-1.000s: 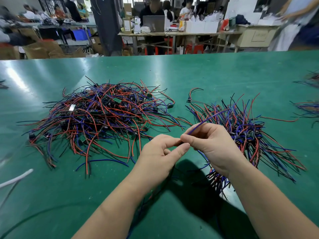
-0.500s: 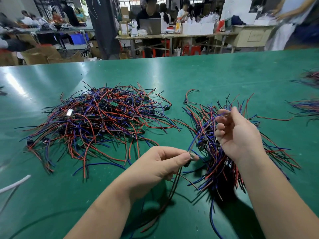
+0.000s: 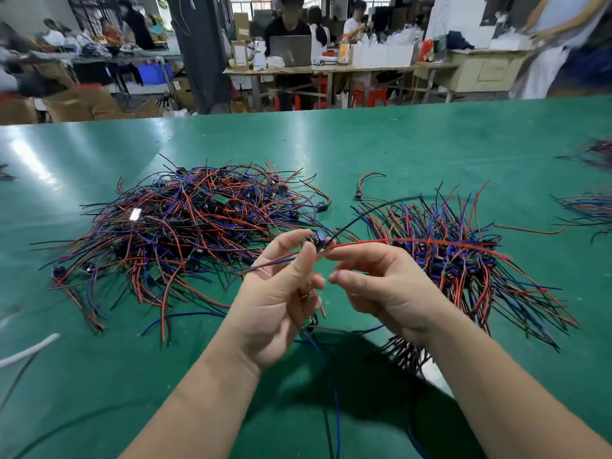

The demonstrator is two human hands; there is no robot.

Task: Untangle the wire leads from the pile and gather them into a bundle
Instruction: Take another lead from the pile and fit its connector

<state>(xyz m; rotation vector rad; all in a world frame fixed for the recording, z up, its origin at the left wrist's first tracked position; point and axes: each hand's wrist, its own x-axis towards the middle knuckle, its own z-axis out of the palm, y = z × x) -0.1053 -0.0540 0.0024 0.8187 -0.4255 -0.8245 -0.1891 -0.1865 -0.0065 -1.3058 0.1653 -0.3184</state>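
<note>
So, the left hand (image 3: 278, 299) has its fingers (image 3: 303, 260) pinched on one lead (image 3: 319, 240) at its little blue plastic module, up off the glossy green worktop (image 3: 397, 144). Thin strands fan out from it: red to the right, black arcing up, blue to the left. The right hand (image 3: 390, 286) sits just right of that, fingers curled, forefinger touching the red strand. Can't tell if it's actually gripping. The pile (image 3: 198, 223), a springy red-blue-black mess, lies left of the fingers. The bundle (image 3: 463, 260) lies right, partly hidden behind the right hand. A white cable (image 3: 26, 351) lies far left.
</note>
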